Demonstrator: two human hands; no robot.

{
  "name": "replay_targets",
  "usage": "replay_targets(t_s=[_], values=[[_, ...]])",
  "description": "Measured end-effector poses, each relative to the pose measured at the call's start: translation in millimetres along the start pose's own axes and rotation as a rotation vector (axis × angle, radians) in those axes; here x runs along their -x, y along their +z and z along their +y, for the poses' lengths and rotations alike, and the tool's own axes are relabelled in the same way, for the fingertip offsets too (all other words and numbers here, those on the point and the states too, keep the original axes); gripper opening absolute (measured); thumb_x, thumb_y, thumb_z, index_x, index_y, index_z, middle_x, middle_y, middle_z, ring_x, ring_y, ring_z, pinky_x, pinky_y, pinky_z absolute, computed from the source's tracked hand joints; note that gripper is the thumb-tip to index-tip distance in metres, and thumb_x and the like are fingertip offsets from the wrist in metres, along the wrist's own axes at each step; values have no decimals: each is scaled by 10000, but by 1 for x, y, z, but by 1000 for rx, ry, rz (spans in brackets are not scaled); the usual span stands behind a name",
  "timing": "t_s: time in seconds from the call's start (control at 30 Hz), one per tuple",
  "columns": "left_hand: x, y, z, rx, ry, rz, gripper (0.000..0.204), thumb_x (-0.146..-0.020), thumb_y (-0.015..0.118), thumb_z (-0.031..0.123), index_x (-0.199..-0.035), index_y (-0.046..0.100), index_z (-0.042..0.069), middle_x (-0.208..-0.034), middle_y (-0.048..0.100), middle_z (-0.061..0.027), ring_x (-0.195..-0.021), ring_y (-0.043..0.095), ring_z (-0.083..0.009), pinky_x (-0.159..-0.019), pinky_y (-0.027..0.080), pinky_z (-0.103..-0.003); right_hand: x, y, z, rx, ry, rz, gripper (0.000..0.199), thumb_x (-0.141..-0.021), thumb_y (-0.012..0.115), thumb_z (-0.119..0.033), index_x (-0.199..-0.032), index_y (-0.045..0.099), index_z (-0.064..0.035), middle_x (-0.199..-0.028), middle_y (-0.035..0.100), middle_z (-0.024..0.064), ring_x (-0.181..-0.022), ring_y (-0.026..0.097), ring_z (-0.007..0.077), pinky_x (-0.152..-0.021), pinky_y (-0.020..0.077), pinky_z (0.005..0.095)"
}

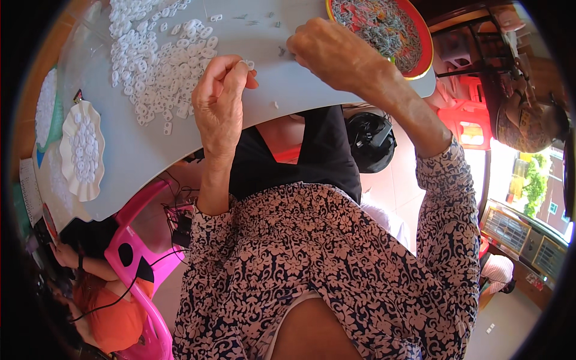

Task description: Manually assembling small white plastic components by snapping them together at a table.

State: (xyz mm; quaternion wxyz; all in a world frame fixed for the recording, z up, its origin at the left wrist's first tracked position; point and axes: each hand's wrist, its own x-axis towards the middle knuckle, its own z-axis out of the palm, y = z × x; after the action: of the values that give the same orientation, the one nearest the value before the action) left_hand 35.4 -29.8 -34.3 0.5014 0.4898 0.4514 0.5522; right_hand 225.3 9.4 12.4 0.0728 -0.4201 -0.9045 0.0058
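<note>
My left hand is closed in a pinch near the table's front edge. A small oval white plastic piece with holes shows at its thumb and fingertips. To its left spreads a heap of similar white pieces on the pale grey table. My right hand is at the tabletop with fingers curled together. Whatever it pinches is hidden. Beside its fingertips lie a few small grey metal bits. Just beyond that hand is a round red tray with a yellow rim, filled with thin grey metal pieces.
A scalloped white dish with white pieces stands at the table's left. A green container is behind it. A pink chair and a person in orange are at lower left. Red stools stand at right.
</note>
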Motion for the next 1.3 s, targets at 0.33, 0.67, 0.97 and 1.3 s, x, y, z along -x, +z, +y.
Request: replay_targets(t_s=[0.33, 0.67, 0.97, 1.3], values=[[-2, 0, -5, -56, 123, -40, 135, -874, 537, 145, -824, 581, 27, -656, 563, -3, -602, 448, -54, -548, 347, -211, -6, 8, 2, -78, 94, 114, 88, -734, 605, -5, -791, 576, 56, -708, 615, 122, -615, 610, 248, -588, 506, 346], [-1, 0, 0, -100, 97, -149, 145, -886, 552, 157, -868, 576, 15, -718, 569, -10, -643, 516, -72, -563, 395, -212, 7, 33, -37, -1525, 422, 295, 133, -857, 634, -113, -911, 648, 8, -760, 636, 20, -661, 574, 62, -616, 500, 212], [0, -1, 3, -150, 111, -205, 148, -902, 547, 158, -869, 572, 16, -730, 569, 0, -646, 511, -61, -554, 389, -205, 9, 42, -41, -1593, 372, 391, 180, -895, 586, -68, -1072, 580, -39, -868, 610, 2, -733, 556, 67, -704, 470, 197], [0, -1, 2, -148, 104, -221, 154, -900, 547, 154, -870, 568, 4, -731, 576, -8, -632, 523, -69, -549, 399, -211, 11, 43, -39, -1595, 350, 404, 239, -883, 605, -70, -1107, 528, -40, -883, 609, 17, -764, 568, 78, -720, 480, 206]])
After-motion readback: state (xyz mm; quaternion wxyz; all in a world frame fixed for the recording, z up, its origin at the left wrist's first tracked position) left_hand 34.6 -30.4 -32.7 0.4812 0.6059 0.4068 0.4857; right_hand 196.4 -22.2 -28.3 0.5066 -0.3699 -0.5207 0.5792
